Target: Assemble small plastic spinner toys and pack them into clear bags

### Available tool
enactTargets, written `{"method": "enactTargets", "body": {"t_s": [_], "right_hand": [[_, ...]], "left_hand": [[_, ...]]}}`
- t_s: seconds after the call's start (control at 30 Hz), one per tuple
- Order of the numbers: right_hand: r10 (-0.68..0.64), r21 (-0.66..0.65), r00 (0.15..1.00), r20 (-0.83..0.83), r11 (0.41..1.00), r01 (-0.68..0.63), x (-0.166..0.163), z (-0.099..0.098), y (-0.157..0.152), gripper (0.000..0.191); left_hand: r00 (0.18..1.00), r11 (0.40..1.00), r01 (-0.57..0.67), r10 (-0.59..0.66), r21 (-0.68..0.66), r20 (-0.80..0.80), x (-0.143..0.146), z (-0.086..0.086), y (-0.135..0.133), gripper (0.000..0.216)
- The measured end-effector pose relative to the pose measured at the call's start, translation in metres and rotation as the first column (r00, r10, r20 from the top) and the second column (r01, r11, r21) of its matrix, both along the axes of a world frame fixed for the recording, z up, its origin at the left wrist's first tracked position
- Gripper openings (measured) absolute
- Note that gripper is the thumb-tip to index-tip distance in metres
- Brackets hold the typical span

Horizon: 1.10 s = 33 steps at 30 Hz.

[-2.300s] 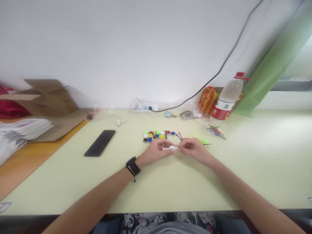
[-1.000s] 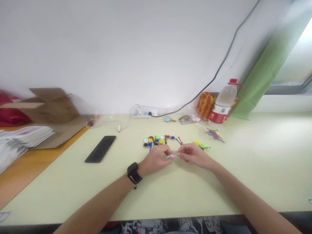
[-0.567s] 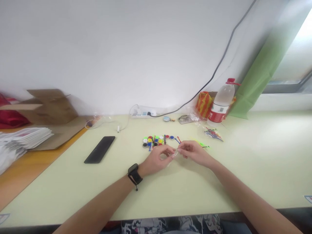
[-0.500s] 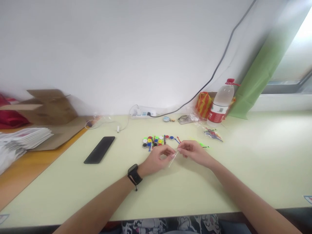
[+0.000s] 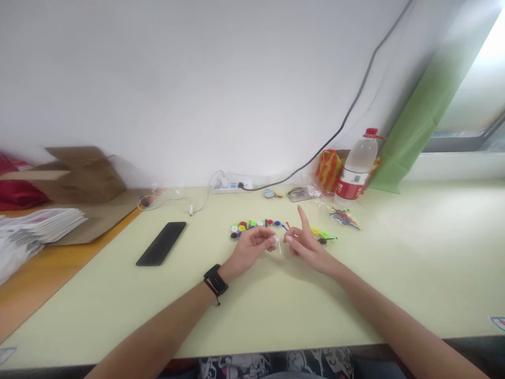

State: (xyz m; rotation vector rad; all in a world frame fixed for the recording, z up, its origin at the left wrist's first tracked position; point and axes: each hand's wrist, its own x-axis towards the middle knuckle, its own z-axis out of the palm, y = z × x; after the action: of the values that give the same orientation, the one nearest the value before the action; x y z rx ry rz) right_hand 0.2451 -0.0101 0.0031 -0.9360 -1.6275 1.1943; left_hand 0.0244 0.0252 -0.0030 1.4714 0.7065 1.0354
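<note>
My left hand (image 5: 252,246), with a black watch on its wrist, pinches a small white plastic piece with a thin stick (image 5: 277,243) hanging from its fingertips. My right hand (image 5: 305,243) hovers just right of it, forefinger pointing up, the other fingers loosely apart, holding nothing. Both hands are above the pale yellow-green table (image 5: 252,305). Just beyond them lies a cluster of small coloured round pieces (image 5: 254,228), with green and black thin sticks (image 5: 325,235) to the right.
A black phone (image 5: 161,243) lies at the left. At the back stand a power strip (image 5: 232,184), a water bottle (image 5: 355,167), an orange striped bag (image 5: 330,163) and a small packet of coloured parts (image 5: 344,217). Cardboard (image 5: 82,173) and stacked papers (image 5: 35,223) sit far left.
Both hands held the white piece together before. Now the right hand has let go and raised its forefinger, and the left hand keeps the piece, its stick pointing down.
</note>
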Motion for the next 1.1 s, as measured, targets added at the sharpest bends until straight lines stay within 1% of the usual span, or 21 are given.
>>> {"method": "enactTargets", "body": {"t_s": [0.03,0.1,0.13,0.17,0.23,0.3,0.37,0.47,0.6,0.77,0.87,0.93,1.0,1.1], "right_hand": [[0.032,-0.027,0.999,0.011,0.999,-0.031,0.002,-0.001,0.002,0.036],[0.112,-0.086,0.994,0.011,0.990,-0.111,0.006,-0.002,0.006,0.062],[0.132,-0.099,0.991,-0.008,0.986,-0.132,0.008,-0.003,0.008,0.068],[0.131,-0.099,0.991,-0.028,0.986,-0.133,0.009,-0.002,0.009,0.070],[0.071,-0.079,0.997,-0.043,0.994,-0.074,0.010,0.000,0.010,0.067],[0.006,-0.072,1.000,-0.011,0.997,-0.007,0.008,0.004,0.008,0.057],[-0.024,-0.080,0.999,0.031,0.996,0.026,0.006,0.009,0.005,0.049],[0.006,-0.083,0.998,0.062,0.997,-0.001,0.003,0.014,0.001,0.042],[0.064,-0.118,0.998,0.025,0.991,-0.060,0.001,0.014,-0.001,0.037],[0.081,-0.128,0.996,-0.022,0.988,-0.084,0.000,0.012,-0.001,0.033],[0.085,-0.128,0.996,-0.018,0.988,-0.087,-0.001,0.013,0.000,0.032],[0.090,-0.128,0.996,-0.011,0.988,-0.090,0.000,0.012,0.000,0.030],[0.091,-0.125,0.996,-0.014,0.988,-0.092,0.001,0.011,0.001,0.029],[0.045,-0.117,0.999,-0.019,0.992,-0.047,0.003,0.009,0.001,0.029]], "left_hand": [[1.000,1.000,-0.002,0.002,-0.003,-0.001,0.000,0.000,0.000,0.030],[1.000,1.000,-0.010,0.010,-0.004,-0.001,0.001,0.000,-0.001,0.030],[1.000,1.000,-0.012,0.012,-0.003,0.000,0.001,-0.001,-0.001,0.030],[1.000,1.000,-0.012,0.012,-0.002,-0.001,0.001,-0.001,-0.001,0.030],[1.000,1.000,-0.009,0.009,0.002,-0.008,0.001,-0.002,-0.001,0.029],[1.000,1.000,-0.007,0.007,0.006,-0.021,0.001,-0.003,-0.001,0.029],[0.999,1.000,-0.005,0.005,0.010,-0.034,0.001,-0.003,-0.002,0.029],[0.998,1.000,0.011,-0.010,0.015,-0.056,0.001,-0.005,-0.003,0.028],[0.995,0.998,0.056,-0.055,0.014,-0.088,0.001,-0.006,-0.006,0.028],[0.986,0.992,0.123,-0.120,0.023,-0.115,0.001,-0.003,-0.010,0.029],[0.981,0.986,0.164,-0.159,0.036,-0.114,0.001,-0.002,-0.011,0.032],[0.982,0.987,0.155,-0.148,0.051,-0.115,0.001,-0.001,-0.011,0.031],[0.986,0.991,0.120,-0.111,0.065,-0.124,0.001,-0.002,-0.010,0.030],[0.990,0.997,0.063,-0.057,0.050,-0.126,0.001,-0.003,-0.007,0.030]]}}
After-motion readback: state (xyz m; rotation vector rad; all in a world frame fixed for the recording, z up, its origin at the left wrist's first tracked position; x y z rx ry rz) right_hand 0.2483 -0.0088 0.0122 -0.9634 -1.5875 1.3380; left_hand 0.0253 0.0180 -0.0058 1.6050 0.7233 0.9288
